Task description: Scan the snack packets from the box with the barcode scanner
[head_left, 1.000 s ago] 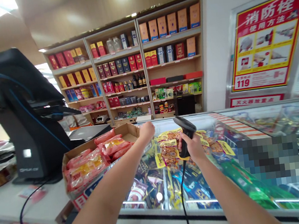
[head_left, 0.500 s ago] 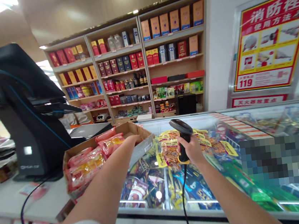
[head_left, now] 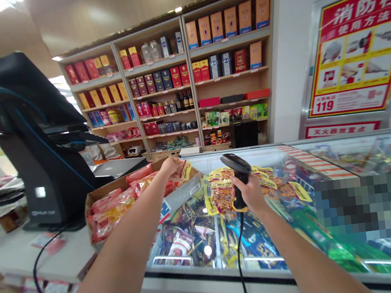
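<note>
My left hand (head_left: 173, 167) is closed on a yellow-edged snack packet (head_left: 185, 170), at the right end of an open cardboard box (head_left: 189, 190). Red and clear snack packs (head_left: 114, 212) fill the left part of that box. In my right hand (head_left: 249, 191) is a black barcode scanner (head_left: 239, 172), held upright by its handle with its cable hanging down. Beneath and around the scanner, several yellow-edged snack packets (head_left: 220, 191) lie spread on the glass top of a display freezer (head_left: 181, 272).
A black checkout terminal (head_left: 40, 150) stands on the counter (head_left: 66, 255) at the left. Behind the freezer are shelves (head_left: 161, 94) of boxes and bottles. A red and yellow poster (head_left: 357, 53) hangs on the right wall. The scanner's cable (head_left: 242, 263) runs over the freezer's front edge.
My left hand has risen from inside the box, and a yellow-edged snack packet now shows in its fingers. My right hand and the scanner have stayed nearly still.
</note>
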A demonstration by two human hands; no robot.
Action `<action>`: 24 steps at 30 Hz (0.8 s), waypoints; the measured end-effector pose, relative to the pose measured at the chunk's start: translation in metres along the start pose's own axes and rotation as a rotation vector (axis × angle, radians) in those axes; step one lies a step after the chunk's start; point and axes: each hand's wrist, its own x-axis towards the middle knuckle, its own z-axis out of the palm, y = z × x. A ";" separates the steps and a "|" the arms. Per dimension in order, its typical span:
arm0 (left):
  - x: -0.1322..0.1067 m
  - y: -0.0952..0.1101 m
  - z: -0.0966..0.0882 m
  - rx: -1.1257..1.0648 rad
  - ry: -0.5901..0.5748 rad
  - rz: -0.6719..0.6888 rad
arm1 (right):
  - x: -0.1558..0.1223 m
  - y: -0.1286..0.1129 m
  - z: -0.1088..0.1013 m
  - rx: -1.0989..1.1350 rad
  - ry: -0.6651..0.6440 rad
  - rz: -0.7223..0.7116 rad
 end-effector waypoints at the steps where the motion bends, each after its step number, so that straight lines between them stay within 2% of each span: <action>1: -0.006 0.006 0.001 0.019 0.027 -0.004 | 0.000 0.001 0.000 -0.004 -0.004 0.000; 3: -0.023 0.017 0.008 0.010 0.063 -0.026 | 0.000 0.002 0.000 -0.014 -0.010 -0.005; 6: -0.058 0.019 0.027 -0.348 -0.046 -0.083 | -0.001 0.001 0.000 -0.034 -0.010 -0.003; 8: -0.080 0.008 0.042 -0.591 -0.092 -0.199 | -0.002 0.000 0.001 -0.048 -0.009 0.001; 10: -0.095 -0.009 0.056 -0.703 -0.084 -0.325 | -0.003 -0.002 0.002 -0.063 -0.016 -0.001; 11: -0.100 -0.019 0.062 -0.732 -0.066 -0.345 | -0.004 -0.003 0.002 -0.069 -0.020 -0.006; 14: -0.108 -0.041 0.075 -0.812 -0.037 -0.281 | -0.006 -0.003 0.004 -0.082 -0.037 -0.015; 17: -0.113 -0.051 0.080 -0.885 -0.083 -0.188 | -0.007 -0.002 0.005 -0.090 -0.059 -0.025; 19: -0.116 -0.054 0.081 -0.934 -0.165 -0.225 | -0.007 -0.001 0.005 -0.103 -0.069 -0.038; 22: -0.120 -0.060 0.078 -1.062 -0.337 -0.391 | -0.008 -0.001 0.005 -0.107 -0.075 -0.047; 24: -0.122 -0.064 0.075 -1.170 -0.386 -0.419 | -0.009 -0.003 0.005 -0.062 -0.112 -0.005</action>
